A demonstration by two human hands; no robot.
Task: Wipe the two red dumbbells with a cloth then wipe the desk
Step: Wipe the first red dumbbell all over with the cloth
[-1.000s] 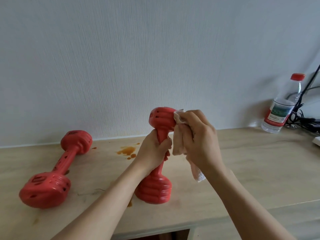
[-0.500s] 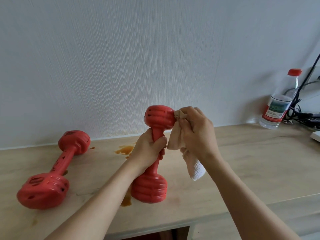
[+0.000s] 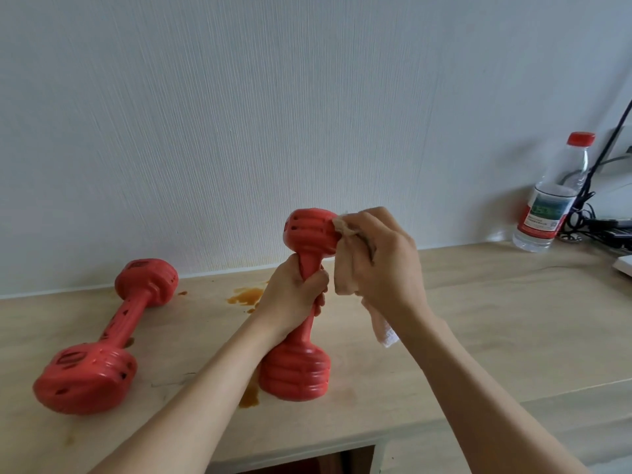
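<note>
One red dumbbell (image 3: 297,367) stands on end on the wooden desk (image 3: 496,319), a little tilted. My left hand (image 3: 294,295) is wrapped around its handle. My right hand (image 3: 383,265) presses a stained whitish cloth (image 3: 345,271) against the right side of the dumbbell's upper head; the cloth's tail hangs below my wrist. The second red dumbbell (image 3: 106,336) lies on its side at the desk's left, untouched. Brown spills mark the desk behind the upright dumbbell (image 3: 246,297) and at its base (image 3: 249,398).
A clear water bottle (image 3: 550,196) with a red cap and label stands at the back right by the wall. Black cables (image 3: 595,213) and a white object (image 3: 624,261) lie at the far right. The desk's front edge runs close below my forearms.
The cloth in my right hand has shifted slightly over the upper head of the upright dumbbell. The view has drifted a little. The lying dumbbell has not moved.
</note>
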